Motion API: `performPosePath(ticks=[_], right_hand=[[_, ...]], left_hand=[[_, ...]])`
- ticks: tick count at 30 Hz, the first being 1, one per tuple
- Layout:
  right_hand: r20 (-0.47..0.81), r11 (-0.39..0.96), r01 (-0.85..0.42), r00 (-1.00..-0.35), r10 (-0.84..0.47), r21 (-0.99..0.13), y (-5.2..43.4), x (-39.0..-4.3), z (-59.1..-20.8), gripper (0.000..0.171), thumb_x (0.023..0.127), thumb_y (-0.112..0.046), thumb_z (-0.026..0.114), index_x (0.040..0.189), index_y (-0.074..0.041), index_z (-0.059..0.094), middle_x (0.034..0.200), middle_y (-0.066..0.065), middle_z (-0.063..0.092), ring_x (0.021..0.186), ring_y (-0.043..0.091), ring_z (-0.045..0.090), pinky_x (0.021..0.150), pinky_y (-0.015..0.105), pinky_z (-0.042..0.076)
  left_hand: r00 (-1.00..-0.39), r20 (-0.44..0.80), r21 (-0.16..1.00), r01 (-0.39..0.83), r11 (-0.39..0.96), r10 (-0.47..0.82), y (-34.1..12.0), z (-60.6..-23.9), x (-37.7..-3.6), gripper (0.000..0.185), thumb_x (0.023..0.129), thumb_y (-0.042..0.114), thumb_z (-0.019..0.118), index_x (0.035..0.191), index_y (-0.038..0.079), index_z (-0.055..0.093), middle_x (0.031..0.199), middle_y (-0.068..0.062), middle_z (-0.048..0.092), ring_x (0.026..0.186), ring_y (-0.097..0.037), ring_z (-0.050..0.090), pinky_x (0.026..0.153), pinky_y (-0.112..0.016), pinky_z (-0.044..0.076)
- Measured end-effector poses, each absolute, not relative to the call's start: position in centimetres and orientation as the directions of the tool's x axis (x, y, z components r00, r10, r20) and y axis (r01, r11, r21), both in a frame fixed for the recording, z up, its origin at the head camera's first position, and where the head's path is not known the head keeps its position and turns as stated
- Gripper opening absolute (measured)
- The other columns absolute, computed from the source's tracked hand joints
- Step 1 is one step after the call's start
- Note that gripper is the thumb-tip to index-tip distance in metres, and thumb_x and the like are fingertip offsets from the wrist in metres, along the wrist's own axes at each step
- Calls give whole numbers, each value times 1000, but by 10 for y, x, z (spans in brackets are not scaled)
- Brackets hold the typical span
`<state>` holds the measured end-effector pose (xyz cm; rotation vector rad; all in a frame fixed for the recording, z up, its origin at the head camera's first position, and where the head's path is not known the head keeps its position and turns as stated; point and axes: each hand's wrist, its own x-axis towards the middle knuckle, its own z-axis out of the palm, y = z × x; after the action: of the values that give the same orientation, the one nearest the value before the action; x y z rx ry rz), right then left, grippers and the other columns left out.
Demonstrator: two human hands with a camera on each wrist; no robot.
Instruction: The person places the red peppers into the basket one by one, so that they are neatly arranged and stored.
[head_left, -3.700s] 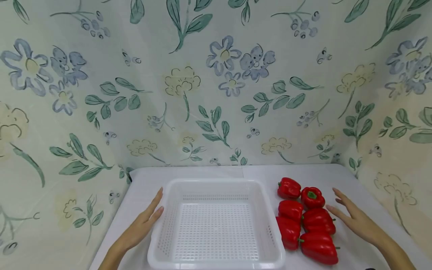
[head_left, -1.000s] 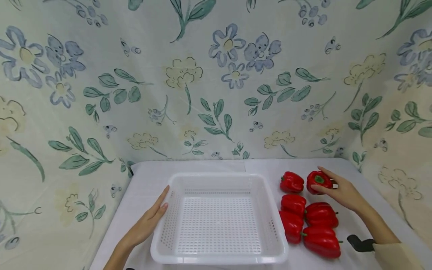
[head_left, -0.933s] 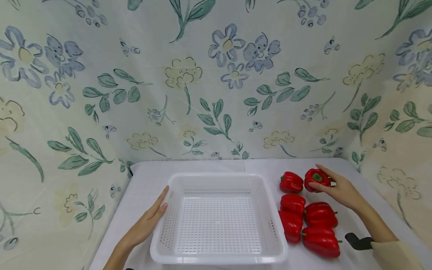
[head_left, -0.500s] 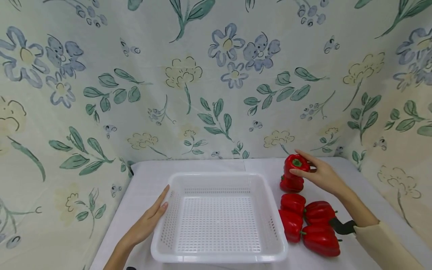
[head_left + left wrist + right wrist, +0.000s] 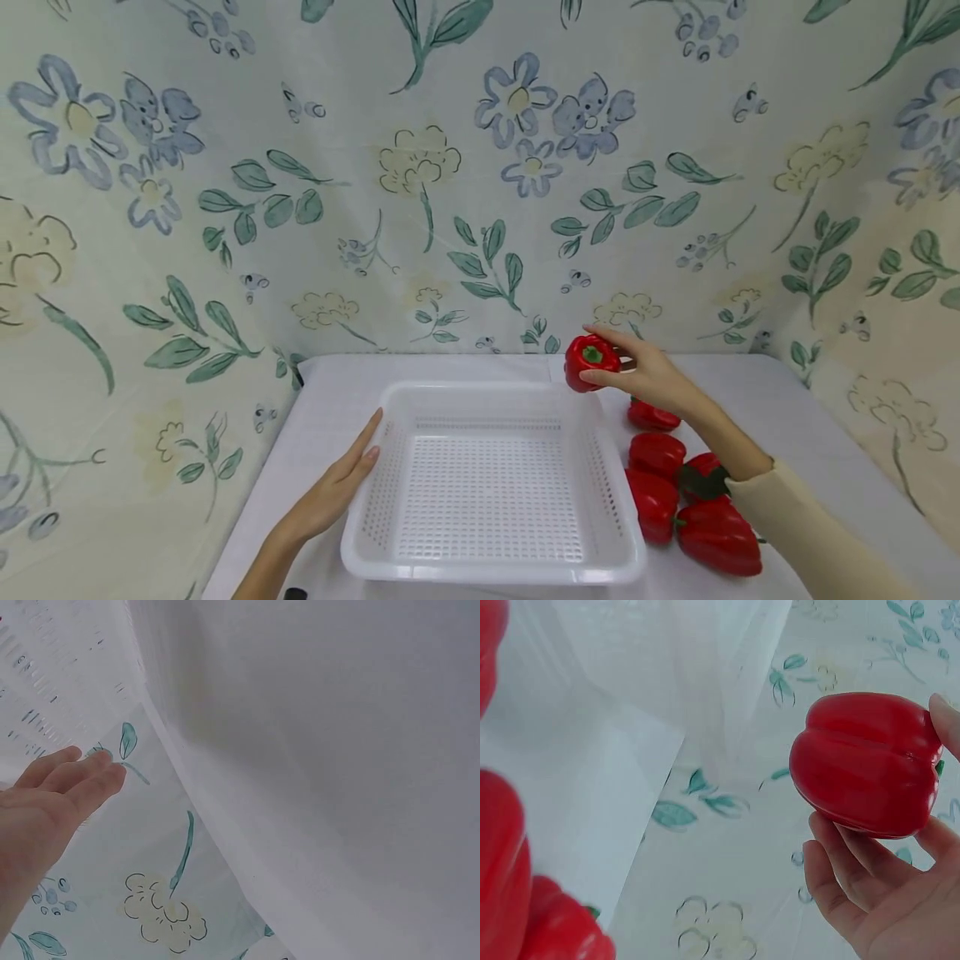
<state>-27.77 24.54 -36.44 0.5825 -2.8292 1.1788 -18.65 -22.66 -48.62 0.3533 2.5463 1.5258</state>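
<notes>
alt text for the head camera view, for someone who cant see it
A person's right hand holds a red bell pepper in the air over the far right corner of an empty white basket. The left hand rests flat against the basket's left wall, and more red peppers lie on the white table to the right.

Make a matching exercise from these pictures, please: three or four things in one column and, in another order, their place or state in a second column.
Things:
1. right hand
2. left hand
3. white basket
4. peppers on the table

States:
a. lies flat against the basket's left wall
b. holds a red pepper in the air
c. lie right of the basket
d. holds nothing inside

Pairs: 1-b, 2-a, 3-d, 4-c
</notes>
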Motion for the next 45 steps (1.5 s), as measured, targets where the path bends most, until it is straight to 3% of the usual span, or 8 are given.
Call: performPosePath(ticks=[15,22,28,38,45], right_hand=[[141,502,-484,-805,-576,-717,153,-282,-369,76,88,-27,83,155,-20,48,146,14,58,130,36,56,88,39,64],[49,443,-474,-723,-689,-761,101,-283,-386,73,89,-29,81,154,-24,49,146,7,59,128,28,57,92,34,63],[-25,436,-443,-679,-734,-783,68,-282,-404,73,90,-30,81,155,-20,49,145,5,61,125,25,60,90,31,64],[-49,437,-469,-637,-769,-768,39,-284,-425,74,91,-30,81,155,-15,48,150,5,58,127,23,62,96,27,61],[-78,473,-454,-654,-753,-755,30,-287,-434,72,90,-30,81,154,-16,49,149,5,59,128,24,61,99,31,61]], left_hand=[[-955,21,885,155,439,295,-224,-484,-184,59,114,41,29,168,31,7,176,-5,5,161,-38,7,126,-62,9],[-959,23,884,151,443,283,-226,-485,-184,58,114,39,28,168,32,6,176,-4,5,161,-37,9,126,-61,10],[-958,11,891,140,433,287,-225,-485,-185,58,114,39,29,167,34,7,176,-5,5,160,-39,9,125,-66,13],[-957,-27,896,106,432,290,-225,-483,-185,58,113,39,34,166,40,9,176,-4,9,159,-43,17,120,-68,33],[-957,-27,909,96,406,288,-226,-485,-186,59,113,37,37,166,42,11,176,-6,10,155,-51,24,102,-55,57]])
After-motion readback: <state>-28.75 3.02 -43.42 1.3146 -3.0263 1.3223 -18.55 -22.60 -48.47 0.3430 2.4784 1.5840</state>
